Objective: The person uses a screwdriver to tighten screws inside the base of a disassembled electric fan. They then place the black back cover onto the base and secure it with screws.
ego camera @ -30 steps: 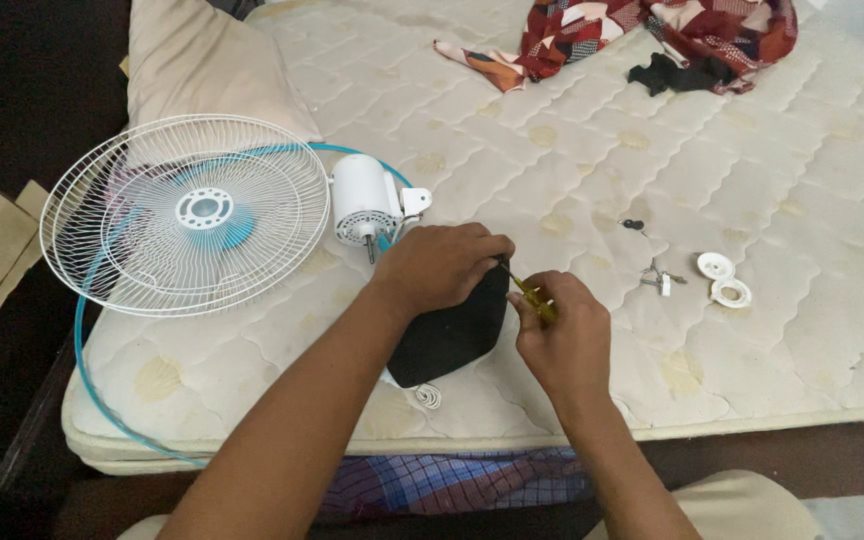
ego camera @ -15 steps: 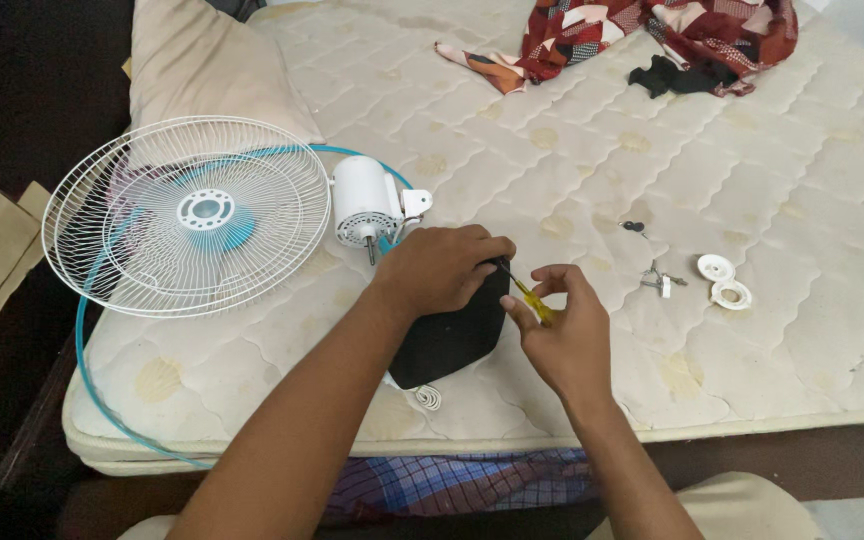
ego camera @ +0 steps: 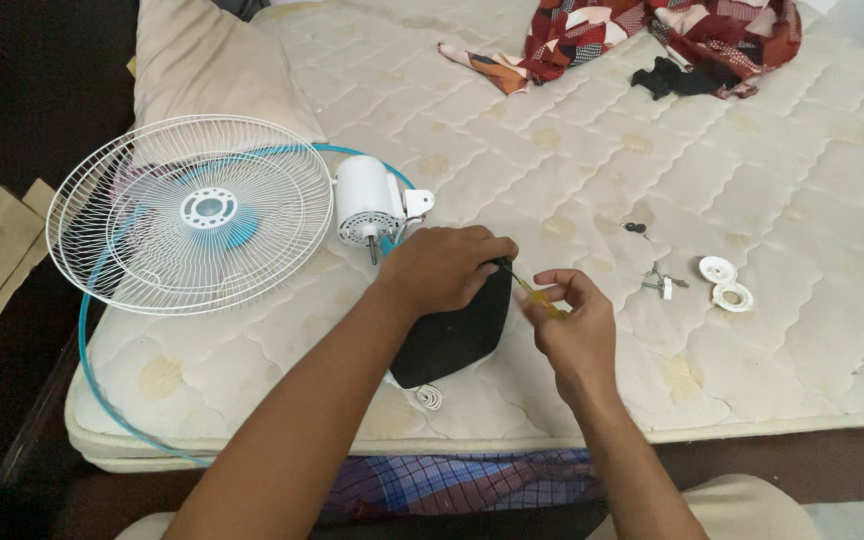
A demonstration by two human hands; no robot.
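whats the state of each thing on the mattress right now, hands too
left hand: pressed on black fan base
right hand: gripping yellow-handled screwdriver, tip at the base
white wire fan grille: off, lying flat
white motor housing: detached, on its side
two white round caps: loose
red patterned cloth: crumpled

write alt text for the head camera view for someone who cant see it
A person's left hand presses down on a black fan base on a bare quilted mattress, while the right hand works a yellow-handled screwdriver at its edge. A white fan grille and motor lie left; small white caps lie right.
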